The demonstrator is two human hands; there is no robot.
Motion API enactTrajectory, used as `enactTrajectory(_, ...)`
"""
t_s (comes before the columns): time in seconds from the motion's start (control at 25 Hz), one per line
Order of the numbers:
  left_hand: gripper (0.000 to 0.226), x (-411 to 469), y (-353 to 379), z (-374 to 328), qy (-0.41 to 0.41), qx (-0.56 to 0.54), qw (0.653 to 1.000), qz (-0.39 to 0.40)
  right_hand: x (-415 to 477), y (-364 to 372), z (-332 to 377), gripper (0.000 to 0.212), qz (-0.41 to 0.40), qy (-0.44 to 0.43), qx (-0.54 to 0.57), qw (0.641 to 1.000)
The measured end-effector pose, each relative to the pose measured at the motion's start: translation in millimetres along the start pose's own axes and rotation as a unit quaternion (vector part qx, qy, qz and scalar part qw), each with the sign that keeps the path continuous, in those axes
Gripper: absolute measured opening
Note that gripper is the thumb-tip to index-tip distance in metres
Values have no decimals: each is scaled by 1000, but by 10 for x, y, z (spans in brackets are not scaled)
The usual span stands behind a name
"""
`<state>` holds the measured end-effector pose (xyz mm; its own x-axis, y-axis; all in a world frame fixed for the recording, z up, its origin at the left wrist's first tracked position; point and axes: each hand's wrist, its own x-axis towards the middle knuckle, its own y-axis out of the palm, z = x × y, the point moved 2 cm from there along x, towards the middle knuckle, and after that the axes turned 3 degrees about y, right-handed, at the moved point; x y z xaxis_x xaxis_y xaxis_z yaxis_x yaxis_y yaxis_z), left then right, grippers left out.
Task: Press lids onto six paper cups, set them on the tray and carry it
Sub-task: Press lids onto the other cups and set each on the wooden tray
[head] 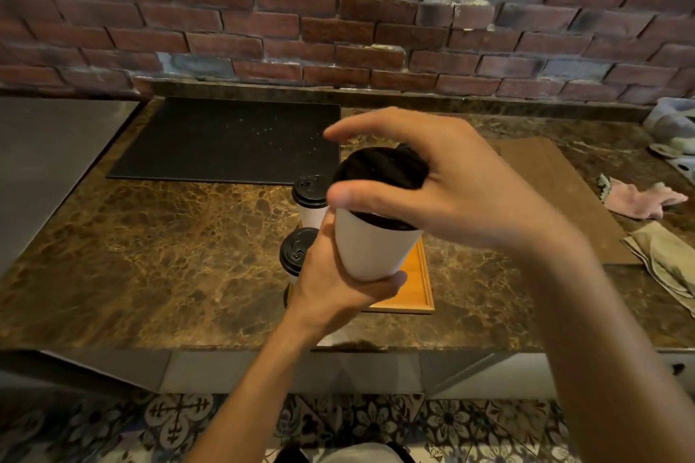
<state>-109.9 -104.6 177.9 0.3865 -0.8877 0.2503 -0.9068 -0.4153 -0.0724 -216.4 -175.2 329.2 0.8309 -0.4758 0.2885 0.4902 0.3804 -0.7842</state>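
Gripping white cup [376, 252] from below with left hand [338, 289], above the tray [419, 286] at 5 o'clock. Pinching its black lid [380, 169] with right hand [470, 199], likely not snapped down yet. Done so far: two lidded cups [310, 199] at 9 o'clock. To do: more cups, then carrying.

The surface [169, 256] is glossy veined marble. The raised cup [372, 254] is matt white paper, its lid [380, 165] black plastic; the tray [418, 286] is smooth orange wood.
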Motion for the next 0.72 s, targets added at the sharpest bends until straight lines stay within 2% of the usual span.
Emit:
enactTrajectory(0.08,70,4,-37,-89,-10,-21,998,63,131,-62,12,43,105,-18,28,994)
enactTrajectory(0.16,71,28,-101,-189,-1,-45,990,137,164,-72,-21,37,147,-40,79,985)
enactTrajectory(0.32,79,104,-244,-299,18,-129,948,291,118,-88,-54,48,171,-93,204,960)
enactTrajectory(0.44,60,167,-266,-361,18,-140,918,370,113,-74,-5,58,187,-97,264,941)
enactTrajectory(0.52,52,205,-268,-387,19,-161,914,371,125,-72,50,52,150,-76,246,955)
enactTrajectory(0.6,55,239,-269,-410,26,-182,925,332,144,-62,130,42,66,-28,207,976)
enactTrajectory(0.72,53,269,-257,-455,41,-163,969,180,194,17,201,46,-99,84,84,988)
